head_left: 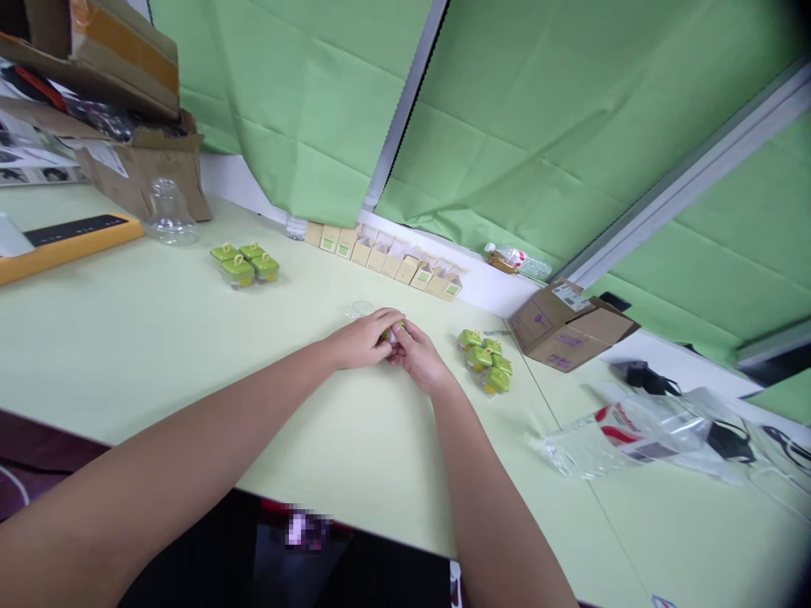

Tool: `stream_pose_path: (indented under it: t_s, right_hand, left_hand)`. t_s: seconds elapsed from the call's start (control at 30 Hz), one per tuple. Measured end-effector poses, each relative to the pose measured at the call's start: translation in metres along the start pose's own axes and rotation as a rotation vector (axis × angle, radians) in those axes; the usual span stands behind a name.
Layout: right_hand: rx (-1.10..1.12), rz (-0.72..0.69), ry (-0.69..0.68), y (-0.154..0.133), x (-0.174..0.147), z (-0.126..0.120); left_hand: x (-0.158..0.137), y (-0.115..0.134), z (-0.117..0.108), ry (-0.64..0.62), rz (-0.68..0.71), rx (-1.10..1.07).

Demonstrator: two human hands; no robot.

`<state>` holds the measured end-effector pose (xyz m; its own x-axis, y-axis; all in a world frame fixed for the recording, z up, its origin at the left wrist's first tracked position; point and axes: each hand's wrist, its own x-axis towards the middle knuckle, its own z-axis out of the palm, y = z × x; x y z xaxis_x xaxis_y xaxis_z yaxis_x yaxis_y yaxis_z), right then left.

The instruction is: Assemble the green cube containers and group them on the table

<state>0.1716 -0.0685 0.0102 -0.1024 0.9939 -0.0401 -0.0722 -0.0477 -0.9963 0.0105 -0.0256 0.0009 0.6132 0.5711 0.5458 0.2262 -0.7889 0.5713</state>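
Over the middle of the table, my left hand (362,339) and my right hand (418,356) meet around a small container with a green lid (395,331). Fingers of both hands are closed on it and hide most of it. Just beyond my left hand lies a clear plastic piece (362,309), its exact kind too faint to make out. To the left stands a cluster of several clear containers with green, ringed lids (238,268). A similar group of green-lidded containers (482,358) sits right of my right hand.
A row of small cardboard boxes (383,253) lines the wall ledge. Large clear bottles (624,435) lie at right, near a cardboard carton (567,325). At left are a clear bottle-shaped piece (170,215), an open carton (149,169) and an orange-edged device (76,243).
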Motion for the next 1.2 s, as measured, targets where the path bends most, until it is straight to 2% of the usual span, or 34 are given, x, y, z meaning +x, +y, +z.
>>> stream_pose_path:
  t_s: [0.27, 0.6, 0.73, 0.87, 0.97, 1.2]
  right_hand:
    - [-0.057, 0.02, 0.047, 0.001, 0.001, 0.002]
    - [-0.014, 0.06, 0.164, -0.001, 0.005, 0.007]
    - [-0.026, 0.037, 0.214, -0.001, 0.004, 0.011]
    - [-0.135, -0.007, 0.267, -0.001, 0.003, 0.011]
    - [-0.172, -0.02, 0.256, -0.001, 0.002, 0.01]
    - [-0.028, -0.012, 0.2, 0.004, 0.005, 0.002]
  left_hand:
    - [0.005, 0.002, 0.003, 0.0, 0.004, -0.055]
    - [0.008, 0.004, 0.006, -0.003, -0.016, -0.075]
    - [0.008, 0.004, 0.008, 0.007, -0.032, -0.083]
    - [0.005, 0.005, 0.008, 0.026, -0.048, -0.134]
    - [0.004, 0.008, 0.006, 0.015, -0.083, -0.217]
    - [0.007, 0.013, 0.006, -0.016, -0.145, -0.396]
